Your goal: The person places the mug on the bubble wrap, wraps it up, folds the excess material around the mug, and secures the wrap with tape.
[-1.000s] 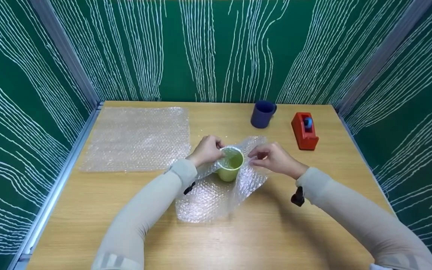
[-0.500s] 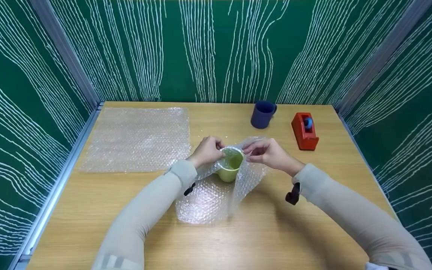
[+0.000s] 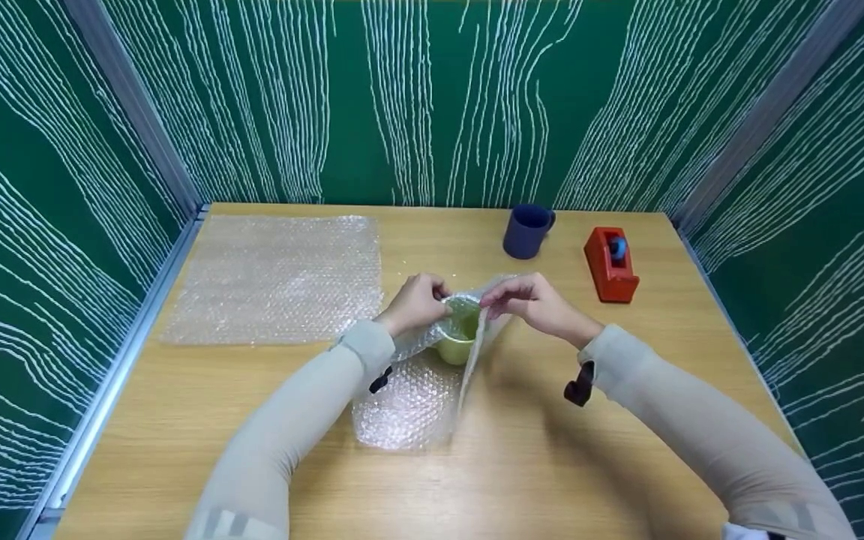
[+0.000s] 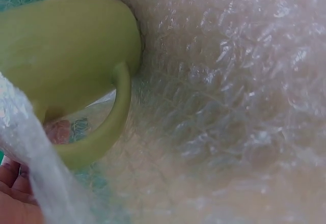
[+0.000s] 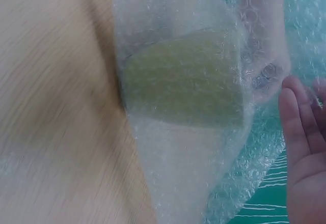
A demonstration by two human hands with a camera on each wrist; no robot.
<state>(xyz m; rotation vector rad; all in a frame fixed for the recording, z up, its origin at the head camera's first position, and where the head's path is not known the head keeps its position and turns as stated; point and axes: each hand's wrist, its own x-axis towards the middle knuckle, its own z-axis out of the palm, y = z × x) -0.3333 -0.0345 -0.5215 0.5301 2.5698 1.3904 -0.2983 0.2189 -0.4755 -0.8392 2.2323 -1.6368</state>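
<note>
— Looking down from my head, what have you got?

— Both hands are at the green mug (image 3: 460,337), which stands mid-table on a sheet of bubble wrap (image 3: 409,397). My left hand (image 3: 415,301) has its fingers curled over the near-left rim, pinching wrap against it. My right hand (image 3: 531,301) pinches the wrap's right flap and holds it up on edge beside the mug. A spare bubble sheet (image 3: 276,276) lies flat to the left; a blue mug (image 3: 526,231) and red tape dispenser (image 3: 610,264) stand at the back right.

— And the left wrist view?

— The mug's handle (image 4: 109,127) shows bare, with wrap pressed close all around it.

— Right wrist?

— The mug shows only as a green shape (image 5: 183,84) behind the lifted film; my fingers (image 5: 300,137) lie at the frame's edge.

— What might go wrong?

— I think pulling the flap hard could tip the mug, or the slick film could slip from my pinch and spring open.

— Changed since a second ago?

— The right flap lay spread out low; now it's drawn up and inward, and my right hand has come closer to the rim.
</note>
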